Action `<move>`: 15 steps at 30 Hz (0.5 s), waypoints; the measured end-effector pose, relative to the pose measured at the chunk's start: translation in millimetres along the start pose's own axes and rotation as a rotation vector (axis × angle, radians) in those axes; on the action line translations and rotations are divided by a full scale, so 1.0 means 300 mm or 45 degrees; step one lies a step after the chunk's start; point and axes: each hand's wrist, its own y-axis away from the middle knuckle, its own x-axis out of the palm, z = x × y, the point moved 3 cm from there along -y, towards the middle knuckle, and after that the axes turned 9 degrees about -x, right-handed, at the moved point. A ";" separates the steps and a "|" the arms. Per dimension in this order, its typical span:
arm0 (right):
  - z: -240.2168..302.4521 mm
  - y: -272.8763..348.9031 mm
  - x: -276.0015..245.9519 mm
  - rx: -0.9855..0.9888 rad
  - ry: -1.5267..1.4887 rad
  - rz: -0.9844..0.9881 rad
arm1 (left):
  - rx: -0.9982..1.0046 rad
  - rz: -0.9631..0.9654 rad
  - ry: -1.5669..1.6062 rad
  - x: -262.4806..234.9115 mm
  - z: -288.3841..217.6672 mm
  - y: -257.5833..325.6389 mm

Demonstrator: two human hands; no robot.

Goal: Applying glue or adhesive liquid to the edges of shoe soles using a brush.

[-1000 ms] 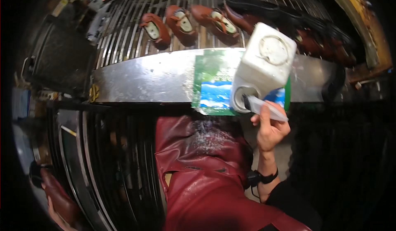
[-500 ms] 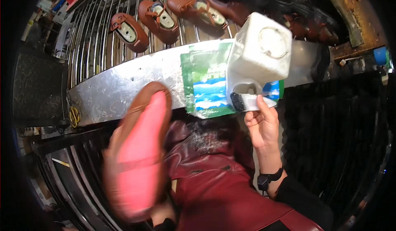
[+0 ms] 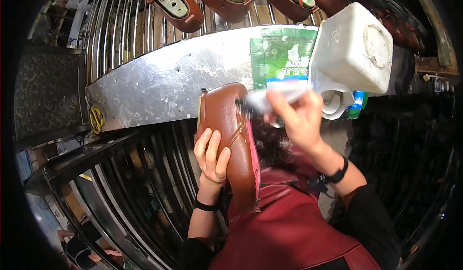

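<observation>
Brown shoe [image 3: 224, 135]: fingers of the left hand [image 3: 212, 163] are clasping its side, while those of the right hand [image 3: 305, 125] are pinching a blurred brush [image 3: 270, 101], apparently touching its edge.

Right at the front, the metal ledge [image 3: 159, 86] is gleaming under scuffs and pale spots, and a green packet [image 3: 284, 53] is lying flat across it. A white plastic container [image 3: 354, 48] is sitting on that packet, hiding part of it! Just behind, the rack of metal bars [image 3: 128, 33] is bearing a row of brown shoes [image 3: 185, 14], their pale insoles facing up.
</observation>
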 end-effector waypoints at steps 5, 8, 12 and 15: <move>-0.044 -0.122 0.013 0.087 -0.086 0.001 | -0.007 -0.055 0.013 -0.018 0.004 -0.008; 0.027 -0.011 -0.030 0.174 -0.110 0.191 | 0.008 -0.073 0.029 -0.011 0.004 -0.020; 0.168 0.208 -0.063 -0.215 0.002 0.523 | -0.006 -0.074 0.015 -0.010 -0.013 -0.044; 0.259 0.340 -0.050 -0.600 0.120 0.767 | 0.007 -0.081 -0.006 -0.009 -0.017 -0.056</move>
